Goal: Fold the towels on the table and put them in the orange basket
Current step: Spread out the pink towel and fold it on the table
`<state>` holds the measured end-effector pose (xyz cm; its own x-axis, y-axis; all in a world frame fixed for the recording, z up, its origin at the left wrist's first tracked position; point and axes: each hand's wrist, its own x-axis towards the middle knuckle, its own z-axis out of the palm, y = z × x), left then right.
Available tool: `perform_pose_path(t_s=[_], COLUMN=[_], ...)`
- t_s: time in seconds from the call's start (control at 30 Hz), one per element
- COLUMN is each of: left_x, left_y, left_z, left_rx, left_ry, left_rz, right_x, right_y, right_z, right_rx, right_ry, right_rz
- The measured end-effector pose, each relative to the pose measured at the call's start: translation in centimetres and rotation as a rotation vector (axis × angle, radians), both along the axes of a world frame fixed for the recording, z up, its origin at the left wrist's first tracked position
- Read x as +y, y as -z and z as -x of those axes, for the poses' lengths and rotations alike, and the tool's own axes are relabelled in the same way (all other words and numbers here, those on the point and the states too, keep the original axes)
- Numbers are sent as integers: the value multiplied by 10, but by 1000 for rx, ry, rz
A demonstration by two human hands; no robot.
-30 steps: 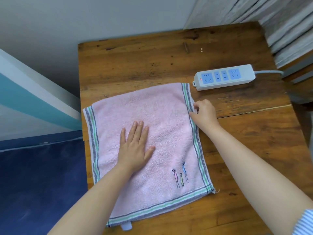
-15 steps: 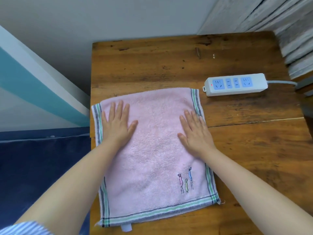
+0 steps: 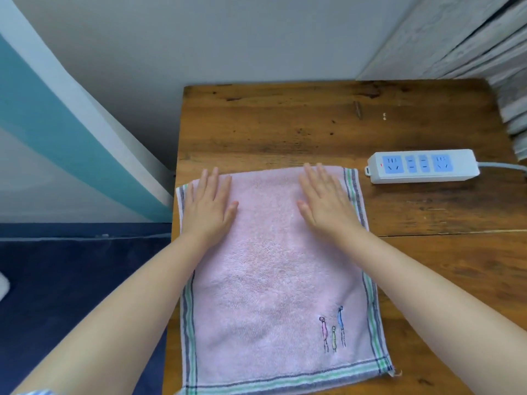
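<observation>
A pink towel (image 3: 273,280) with striped green and grey borders and three small embroidered figures lies flat on the wooden table (image 3: 313,124). My left hand (image 3: 209,203) presses flat on the towel's far left corner, fingers straight. My right hand (image 3: 325,198) lies flat near the far right corner, fingertips at the far edge. No orange basket is in view.
A white power strip (image 3: 422,166) with blue sockets and a cable sits on the table right of the towel. A grey wall stands behind the table. Left of the table are a teal and white panel and a dark blue surface (image 3: 71,280).
Both hands have slid away from me along the towel, from its middle to its far edge, staying flat. The view has shifted, so the table sits further right.
</observation>
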<state>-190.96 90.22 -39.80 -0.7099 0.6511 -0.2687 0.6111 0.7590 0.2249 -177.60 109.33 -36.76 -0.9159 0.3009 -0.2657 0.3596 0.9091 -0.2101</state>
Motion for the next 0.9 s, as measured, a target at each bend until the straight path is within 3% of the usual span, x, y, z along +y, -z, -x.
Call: perform_pose_path(t_s=[0.13,0.37,0.43,0.5,0.67,0.9], left_x=[-3,-6,-4,-1,3,-40], left_y=[9,5,-2,-10,-31,-58], left_z=[-1,30,34,37,39,0], left_rx=[-24,-63,18,94,0,139], left_ry=[-40,-148,-152,-161,-143,-155], left_rz=[30,45,-10,-39,74,-203], right_x=[0,65,69,70,73,65], right_y=[21,13,3,-8,-31,-52], right_z=[23,7,8,14,23,-21], right_rx=[-110,-143,-117,-84,-240,105], right_ry=[-134,60,68,74,66,163], right_rz=[16,16,21,-69,-210,-120])
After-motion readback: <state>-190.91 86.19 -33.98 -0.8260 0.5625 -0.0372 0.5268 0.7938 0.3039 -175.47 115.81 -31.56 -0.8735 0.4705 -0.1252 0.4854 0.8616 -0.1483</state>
